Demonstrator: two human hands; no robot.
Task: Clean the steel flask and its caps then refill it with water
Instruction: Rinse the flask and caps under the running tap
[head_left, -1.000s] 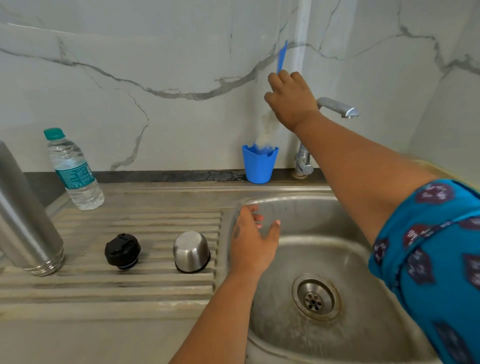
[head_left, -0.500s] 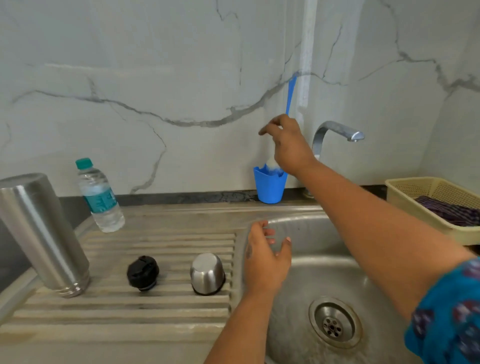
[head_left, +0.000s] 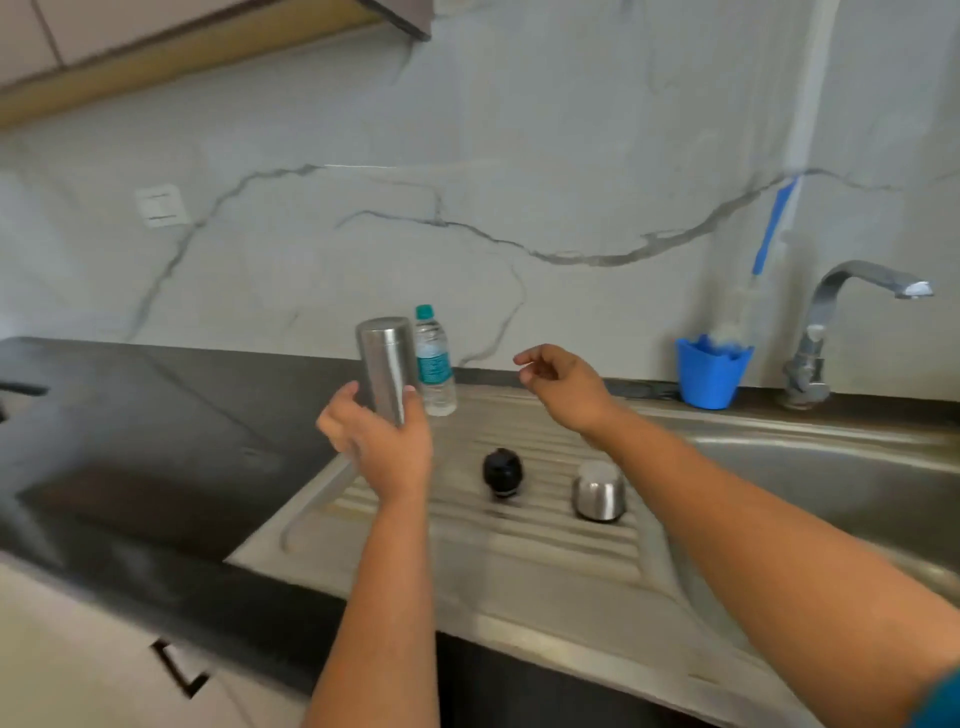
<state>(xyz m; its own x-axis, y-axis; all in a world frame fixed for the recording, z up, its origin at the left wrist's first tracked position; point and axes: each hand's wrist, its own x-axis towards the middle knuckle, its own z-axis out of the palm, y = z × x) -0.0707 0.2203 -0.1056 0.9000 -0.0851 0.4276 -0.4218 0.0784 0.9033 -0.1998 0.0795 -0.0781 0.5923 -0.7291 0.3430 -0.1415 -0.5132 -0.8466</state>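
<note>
So the steel flask (head_left: 387, 366) is the thing to look at here. It's standing bottom-up at the back left corner of the ribbed steel drainboard (head_left: 519, 551), tilted a bit. The left hand (head_left: 382, 441) is right in front of it, fingers spread around the lower part, thumb on one side and fingertips on the other. The frame is blurry there, so I can't tell if it's actually gripping or just touching.

Just right of the flask, basically touching it from this angle, is a clear plastic water bottle (head_left: 435, 364) with a teal cap, upright. Further right and nearer the camera than the flask, a black cap (head_left: 502, 470) sits on the ribs, and right of that a steel cup cap (head_left: 598, 491), mouth down. The two caps are near each other but apart.

The right hand (head_left: 563, 384) hangs in the air right of the flask, above the drainboard, fingers loosely curled, holding nothing.

Way off to the right of the flask by the wall there's a blue cup (head_left: 709, 371) with a blue-handled brush (head_left: 771, 228) standing in it, then the tap (head_left: 841, 312) over the sink (head_left: 831, 478). Left of the flask is a dark surface (head_left: 156, 426).
</note>
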